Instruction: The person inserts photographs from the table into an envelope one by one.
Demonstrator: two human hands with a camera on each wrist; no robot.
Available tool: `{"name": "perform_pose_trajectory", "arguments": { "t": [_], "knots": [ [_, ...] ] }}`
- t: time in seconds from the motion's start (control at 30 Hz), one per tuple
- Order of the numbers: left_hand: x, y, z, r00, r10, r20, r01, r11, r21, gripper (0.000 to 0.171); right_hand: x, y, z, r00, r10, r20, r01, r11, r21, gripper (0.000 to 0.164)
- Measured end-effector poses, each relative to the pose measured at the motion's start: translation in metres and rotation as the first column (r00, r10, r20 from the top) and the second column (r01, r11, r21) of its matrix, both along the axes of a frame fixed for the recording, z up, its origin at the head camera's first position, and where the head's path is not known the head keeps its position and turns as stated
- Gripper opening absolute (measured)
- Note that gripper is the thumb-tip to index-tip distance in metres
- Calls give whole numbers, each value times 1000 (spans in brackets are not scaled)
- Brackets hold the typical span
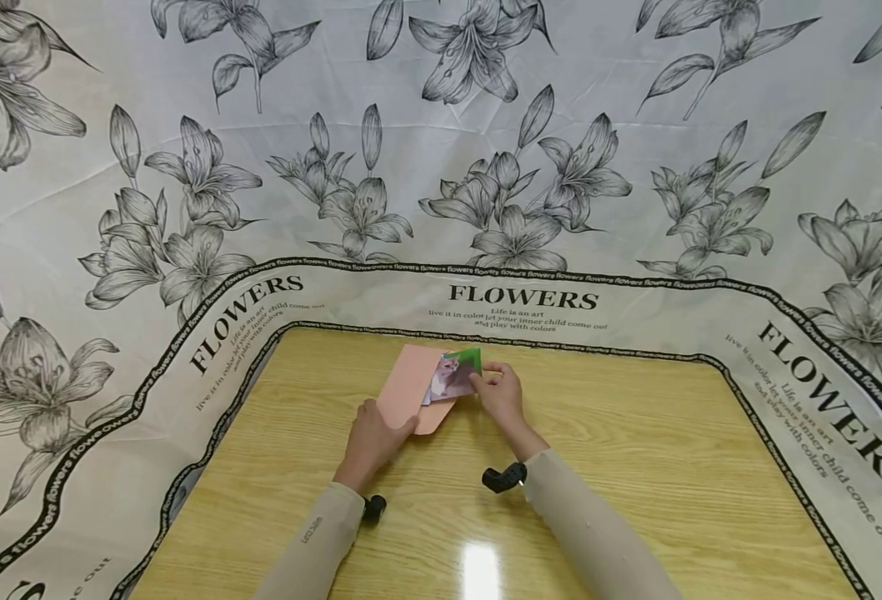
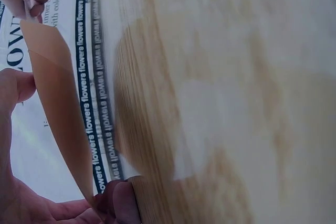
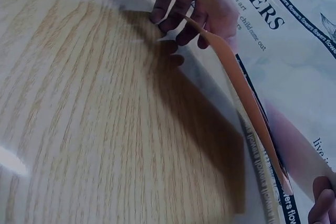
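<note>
A salmon-pink envelope (image 1: 402, 385) is tilted over the wooden table, its flap open toward the right. My left hand (image 1: 373, 437) grips its lower left end, thumb on the near face and fingers behind. Partway out of the envelope's mouth is a photo (image 1: 454, 377) of a pale cat with a green corner; its left part is hidden inside. My right hand (image 1: 501, 398) pinches the photo's right edge between thumb and fingers. Seen edge-on in the right wrist view, the envelope (image 3: 244, 90) bows slightly, with the left hand (image 3: 202, 3) at its far end.
The wood-grain table (image 1: 636, 450) lies beneath both hands, with a bright light reflection near its front. A white cloth (image 1: 516, 304) printed with flowers and lettering borders the table and rises behind it. Black bands (image 1: 505, 477) are worn at both wrists.
</note>
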State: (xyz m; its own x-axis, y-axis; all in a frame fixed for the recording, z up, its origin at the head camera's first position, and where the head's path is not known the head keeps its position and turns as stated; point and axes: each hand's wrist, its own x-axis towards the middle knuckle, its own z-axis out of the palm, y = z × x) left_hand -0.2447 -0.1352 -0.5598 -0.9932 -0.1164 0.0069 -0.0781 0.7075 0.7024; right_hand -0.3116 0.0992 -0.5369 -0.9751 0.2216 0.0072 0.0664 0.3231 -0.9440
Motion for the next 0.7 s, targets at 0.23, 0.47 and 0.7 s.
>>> {"name": "perform_pose_trajectory", "arguments": {
  "t": [0.23,0.47,0.7],
  "knots": [
    [0,0,0,1000,-4,4,4,1000,-7,95,0,-4,0,999,21,30,-20,999,-24,40],
    [0,0,-1,1000,-2,15,2,1000,0,96,3,-11,-2,999,36,36,-34,998,-47,32],
    [-1,0,-3,1000,6,7,-6,1000,-7,95,1,-16,-3,996,58,62,-59,998,11,35]
  ]
}}
